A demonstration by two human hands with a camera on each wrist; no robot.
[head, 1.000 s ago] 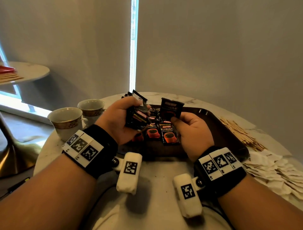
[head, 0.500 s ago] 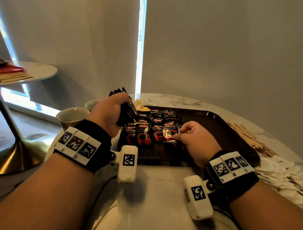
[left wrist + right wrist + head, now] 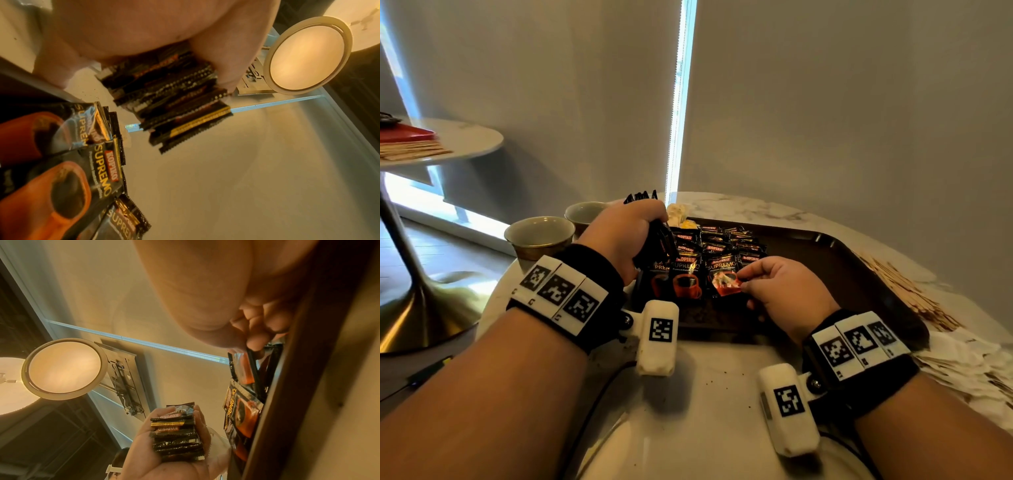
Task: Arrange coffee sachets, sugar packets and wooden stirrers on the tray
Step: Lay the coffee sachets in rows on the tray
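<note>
A dark brown tray (image 3: 859,274) lies on the round marble table. Rows of black coffee sachets (image 3: 717,246) cover its left part. My left hand (image 3: 626,233) grips a thick stack of sachets (image 3: 170,95) (image 3: 176,434) above the tray's left edge. My right hand (image 3: 777,291) pinches the right edge of the nearest right sachet (image 3: 724,279) (image 3: 242,368), which lies in the front row on the tray. Wooden stirrers (image 3: 907,291) and white sugar packets (image 3: 969,363) lie in heaps on the table right of the tray.
Two gold-banded cups (image 3: 539,236) stand left of the tray, close to my left wrist. A few pale packets (image 3: 679,212) sit at the tray's far left corner. A second small table (image 3: 441,144) stands off to the left. A wall runs close behind the table.
My right hand brought one sachet down from in front of the stack and laid it in the front row. My left hand with the stack shifted slightly left.
</note>
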